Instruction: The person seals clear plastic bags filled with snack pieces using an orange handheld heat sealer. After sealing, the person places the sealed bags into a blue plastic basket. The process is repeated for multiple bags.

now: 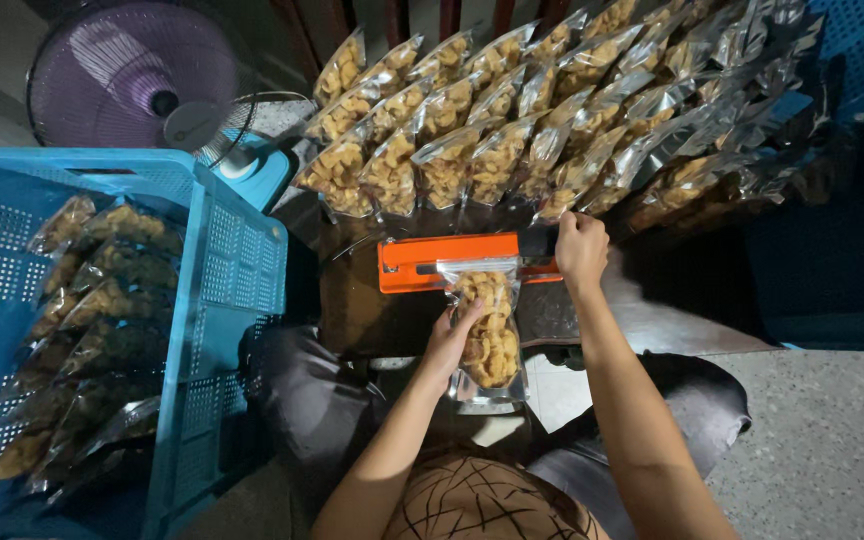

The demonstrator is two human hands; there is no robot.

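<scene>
One snack bag point(488, 330), one orange sealer point(432, 262), two hands, left hand point(449, 340), right hand point(581, 250)

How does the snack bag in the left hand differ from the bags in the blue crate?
The snack bag in the left hand is single, brightly lit, its top edge laid in the orange sealer. The bags in the blue crate are many, overlapping in a row, in shadow, untouched by either hand. The right hand rests on the sealer's arm. Both kinds are clear pouches of golden fried snacks.
</scene>
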